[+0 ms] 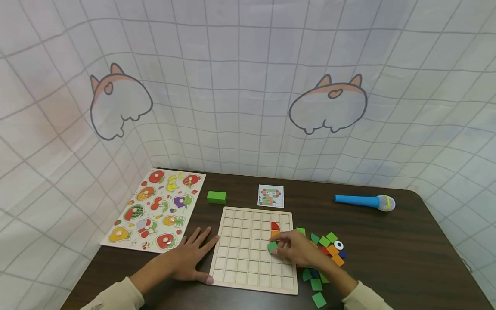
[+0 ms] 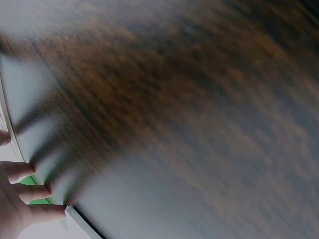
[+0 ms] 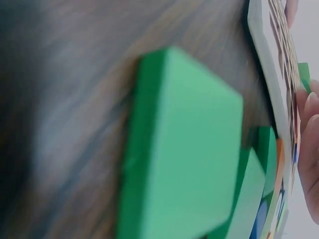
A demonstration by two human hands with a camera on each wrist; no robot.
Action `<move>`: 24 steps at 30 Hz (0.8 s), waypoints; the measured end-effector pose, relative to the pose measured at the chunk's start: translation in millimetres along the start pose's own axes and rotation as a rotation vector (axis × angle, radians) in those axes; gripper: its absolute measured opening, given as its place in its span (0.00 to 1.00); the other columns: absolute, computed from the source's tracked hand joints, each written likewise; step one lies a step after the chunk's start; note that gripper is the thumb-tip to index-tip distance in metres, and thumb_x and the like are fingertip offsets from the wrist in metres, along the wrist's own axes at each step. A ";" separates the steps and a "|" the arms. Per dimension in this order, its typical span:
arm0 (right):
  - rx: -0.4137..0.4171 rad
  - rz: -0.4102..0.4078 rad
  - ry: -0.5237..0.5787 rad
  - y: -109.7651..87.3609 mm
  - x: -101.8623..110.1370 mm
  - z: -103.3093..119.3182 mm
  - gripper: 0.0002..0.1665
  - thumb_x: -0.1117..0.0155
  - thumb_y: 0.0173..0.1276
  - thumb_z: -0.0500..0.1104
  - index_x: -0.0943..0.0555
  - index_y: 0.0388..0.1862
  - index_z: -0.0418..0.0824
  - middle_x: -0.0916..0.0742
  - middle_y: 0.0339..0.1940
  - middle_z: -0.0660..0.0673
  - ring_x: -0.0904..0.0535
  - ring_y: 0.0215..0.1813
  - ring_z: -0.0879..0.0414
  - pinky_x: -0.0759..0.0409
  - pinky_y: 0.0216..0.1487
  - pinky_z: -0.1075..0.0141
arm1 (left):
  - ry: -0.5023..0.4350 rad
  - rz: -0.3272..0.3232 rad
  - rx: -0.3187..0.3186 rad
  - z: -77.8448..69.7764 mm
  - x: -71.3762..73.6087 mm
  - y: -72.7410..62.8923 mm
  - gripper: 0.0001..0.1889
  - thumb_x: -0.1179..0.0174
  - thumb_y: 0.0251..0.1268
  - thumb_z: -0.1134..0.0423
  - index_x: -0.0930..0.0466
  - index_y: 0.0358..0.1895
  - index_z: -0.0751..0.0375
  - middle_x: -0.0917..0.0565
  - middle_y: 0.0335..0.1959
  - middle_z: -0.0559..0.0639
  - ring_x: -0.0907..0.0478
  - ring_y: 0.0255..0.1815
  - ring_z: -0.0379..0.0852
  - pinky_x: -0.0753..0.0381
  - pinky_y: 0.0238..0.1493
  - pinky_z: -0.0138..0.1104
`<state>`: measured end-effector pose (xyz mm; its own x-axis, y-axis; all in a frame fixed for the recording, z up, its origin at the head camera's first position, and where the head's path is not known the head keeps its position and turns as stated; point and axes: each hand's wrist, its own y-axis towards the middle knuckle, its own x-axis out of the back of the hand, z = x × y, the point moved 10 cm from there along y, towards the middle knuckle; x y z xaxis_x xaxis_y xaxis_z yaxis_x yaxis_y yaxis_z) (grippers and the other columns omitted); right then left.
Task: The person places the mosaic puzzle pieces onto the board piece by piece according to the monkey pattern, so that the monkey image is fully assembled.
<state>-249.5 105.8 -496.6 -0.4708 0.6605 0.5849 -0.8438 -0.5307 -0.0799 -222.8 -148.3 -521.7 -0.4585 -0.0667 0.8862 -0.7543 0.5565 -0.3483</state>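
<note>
Between its thumb and fingers my right hand pinches a green square tile over the right part of the wooden grid board. In the right wrist view the same green tile shows at the fingertips. A red quarter-round tile and an orange tile sit in cells just beyond that hand, which partly hides the tiles near it. My left hand lies spread on the table, its thumb and a finger touching the board's left edge.
Loose coloured tiles lie right of the board. Behind it are a picture card and a green block. A fruit puzzle board lies at left, a blue toy microphone at right. A grid-patterned curtain stands behind the table.
</note>
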 end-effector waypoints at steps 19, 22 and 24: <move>-0.012 -0.132 -0.171 17.1 -6.0 11.7 0.16 0.23 0.60 0.43 0.12 0.45 0.38 0.21 0.18 0.55 0.30 0.21 0.66 0.32 0.24 0.71 | -0.003 -0.008 -0.007 0.1 1.3 -0.6 0.59 0.46 0.52 0.19 0.56 0.83 0.44 0.57 0.83 0.60 0.58 0.81 0.72 0.45 0.69 0.71; -0.024 -0.136 -0.178 18.3 -5.7 11.4 0.16 0.22 0.58 0.44 0.12 0.44 0.39 0.21 0.19 0.55 0.30 0.21 0.65 0.31 0.25 0.71 | -0.004 -0.011 -0.008 -0.1 1.4 -0.9 0.59 0.45 0.52 0.19 0.55 0.83 0.45 0.57 0.83 0.61 0.58 0.81 0.72 0.45 0.68 0.71; -0.025 -0.138 -0.179 18.4 -5.6 12.2 0.15 0.22 0.58 0.43 0.13 0.42 0.39 0.21 0.20 0.55 0.30 0.22 0.65 0.31 0.25 0.71 | -0.006 -0.012 -0.010 -0.8 1.6 -1.4 0.59 0.45 0.52 0.19 0.55 0.83 0.45 0.57 0.83 0.61 0.58 0.81 0.72 0.45 0.68 0.71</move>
<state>-259.2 85.9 -491.5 -0.2995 0.6200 0.7252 -0.9041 -0.4272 -0.0082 -222.1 -148.5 -519.6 -0.4522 -0.0784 0.8885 -0.7549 0.5642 -0.3344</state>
